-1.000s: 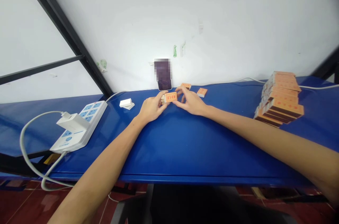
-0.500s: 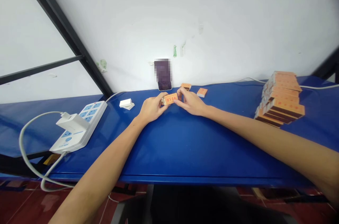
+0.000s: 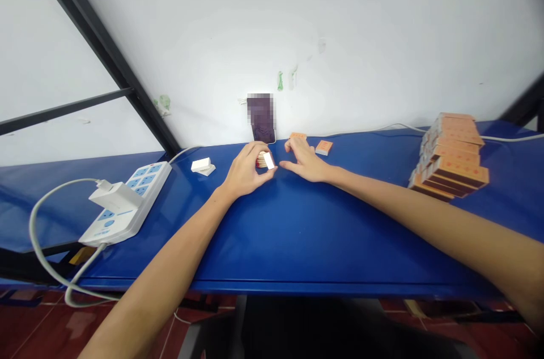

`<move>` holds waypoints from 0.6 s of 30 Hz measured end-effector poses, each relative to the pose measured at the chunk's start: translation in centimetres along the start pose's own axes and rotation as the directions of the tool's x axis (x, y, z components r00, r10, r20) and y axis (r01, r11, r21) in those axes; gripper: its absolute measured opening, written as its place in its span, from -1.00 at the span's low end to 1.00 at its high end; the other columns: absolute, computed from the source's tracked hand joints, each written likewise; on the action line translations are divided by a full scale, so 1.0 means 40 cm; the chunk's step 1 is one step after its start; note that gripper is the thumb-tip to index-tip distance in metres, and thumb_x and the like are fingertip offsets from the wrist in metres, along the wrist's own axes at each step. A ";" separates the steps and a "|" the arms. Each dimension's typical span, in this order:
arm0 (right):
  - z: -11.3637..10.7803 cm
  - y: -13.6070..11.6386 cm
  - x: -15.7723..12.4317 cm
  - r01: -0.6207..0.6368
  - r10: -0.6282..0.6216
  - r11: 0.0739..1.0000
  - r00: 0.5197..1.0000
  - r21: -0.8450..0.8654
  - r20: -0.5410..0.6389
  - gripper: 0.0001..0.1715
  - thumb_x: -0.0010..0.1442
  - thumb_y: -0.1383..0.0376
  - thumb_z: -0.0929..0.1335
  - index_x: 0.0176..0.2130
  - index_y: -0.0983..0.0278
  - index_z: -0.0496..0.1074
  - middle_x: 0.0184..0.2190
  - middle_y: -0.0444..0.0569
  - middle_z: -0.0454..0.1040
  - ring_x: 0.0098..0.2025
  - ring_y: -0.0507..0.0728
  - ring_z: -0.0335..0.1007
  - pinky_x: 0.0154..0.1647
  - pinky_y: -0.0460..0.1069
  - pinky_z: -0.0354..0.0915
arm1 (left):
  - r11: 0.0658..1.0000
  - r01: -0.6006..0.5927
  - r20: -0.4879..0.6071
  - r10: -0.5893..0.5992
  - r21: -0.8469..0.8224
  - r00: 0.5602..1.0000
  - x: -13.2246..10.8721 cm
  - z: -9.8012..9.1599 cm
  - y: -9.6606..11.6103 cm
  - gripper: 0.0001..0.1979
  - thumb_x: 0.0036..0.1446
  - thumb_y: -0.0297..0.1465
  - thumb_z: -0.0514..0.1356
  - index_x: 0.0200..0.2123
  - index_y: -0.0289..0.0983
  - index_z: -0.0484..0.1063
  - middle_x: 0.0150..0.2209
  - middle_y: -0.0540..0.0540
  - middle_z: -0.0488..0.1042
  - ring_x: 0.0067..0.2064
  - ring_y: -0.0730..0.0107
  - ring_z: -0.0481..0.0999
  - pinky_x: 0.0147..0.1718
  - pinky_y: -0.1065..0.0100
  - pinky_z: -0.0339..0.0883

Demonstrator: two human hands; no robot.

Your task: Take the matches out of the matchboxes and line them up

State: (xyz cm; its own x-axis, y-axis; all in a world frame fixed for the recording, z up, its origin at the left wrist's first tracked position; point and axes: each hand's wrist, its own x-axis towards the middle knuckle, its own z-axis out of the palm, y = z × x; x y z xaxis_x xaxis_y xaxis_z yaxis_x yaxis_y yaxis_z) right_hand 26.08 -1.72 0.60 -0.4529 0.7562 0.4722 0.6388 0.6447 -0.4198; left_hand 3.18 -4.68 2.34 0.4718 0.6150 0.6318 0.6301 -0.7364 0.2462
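Note:
My left hand [image 3: 249, 169] is closed around a white inner matchbox tray [image 3: 269, 161] filled with matches [image 3: 260, 161], whose red heads show beside the fingers. The orange sleeve is off this tray. Just to the right, my right hand [image 3: 308, 161] has its thumb and fingers apart with nothing visible between them. Behind its knuckles lies an orange matchbox piece [image 3: 298, 136], partly hidden by the fingers. Another orange matchbox piece [image 3: 324, 147] rests on the blue table [image 3: 297, 240] beyond that hand.
Two small white trays [image 3: 201, 165] lie left of my hands. A phone [image 3: 262, 118] leans on the wall. A white power strip [image 3: 131, 200] with a plugged-in charger and looping cable sits at left. Stacked orange matchboxes [image 3: 453, 155] stand at right.
The orange sleeve has left the match-filled tray, which stays in my left hand. My right hand has let go and its fingers have spread. The tray's white face now shows.

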 end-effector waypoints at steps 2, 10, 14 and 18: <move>-0.006 0.005 0.005 0.008 -0.008 1.000 1.000 0.020 0.006 -0.68 0.20 0.09 0.33 -0.28 0.18 0.11 -0.18 0.00 0.31 -0.13 0.22 0.20 -0.11 0.11 0.17 | 0.999 0.031 0.012 -0.031 -0.040 0.999 0.000 0.004 -0.002 -0.63 0.10 -0.34 0.29 -0.02 -0.20 0.35 0.05 -0.16 0.51 0.03 0.15 0.53 -0.04 0.20 0.44; -0.015 -0.047 0.010 0.093 -0.111 0.923 0.994 0.374 0.025 -0.72 0.30 0.12 0.23 -0.40 0.21 0.18 -0.42 -0.14 0.25 -0.35 0.09 0.18 -0.28 0.01 0.12 | 0.994 -0.098 0.022 0.097 0.046 0.995 0.001 0.006 -0.014 -0.65 0.20 -0.40 0.22 0.06 -0.24 0.36 0.00 -0.17 0.51 0.04 0.16 0.49 0.08 0.15 0.38; -0.002 -0.056 0.003 0.056 -0.098 0.923 0.991 0.380 0.094 -0.62 0.35 0.09 0.19 -0.44 0.22 0.17 -0.46 -0.16 0.24 -0.38 0.07 0.16 -0.32 0.00 0.10 | 0.994 -0.086 0.042 0.083 0.062 0.996 0.000 0.000 -0.017 -0.63 0.27 -0.30 0.22 0.11 -0.23 0.38 0.01 -0.19 0.51 0.04 0.12 0.48 0.07 0.12 0.36; 0.006 -0.045 0.001 0.012 -0.076 0.926 0.985 0.377 0.155 -0.60 0.37 0.06 0.19 -0.43 0.22 0.17 -0.49 -0.19 0.22 -0.41 0.05 0.14 -0.36 -0.02 0.08 | 0.991 -0.102 0.075 0.095 0.088 0.993 0.002 0.000 -0.015 -0.59 0.27 -0.12 0.23 0.06 -0.24 0.43 -0.05 -0.19 0.53 -0.03 0.10 0.46 0.03 0.11 0.32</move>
State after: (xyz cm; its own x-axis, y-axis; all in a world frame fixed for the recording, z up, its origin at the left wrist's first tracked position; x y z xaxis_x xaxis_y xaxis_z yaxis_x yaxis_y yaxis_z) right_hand 24.76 -2.85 1.20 -0.5909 0.7133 0.3769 0.3517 0.6482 -0.6754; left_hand 2.84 -4.19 2.23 0.5743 0.5614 0.5958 0.6307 -0.7675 0.1152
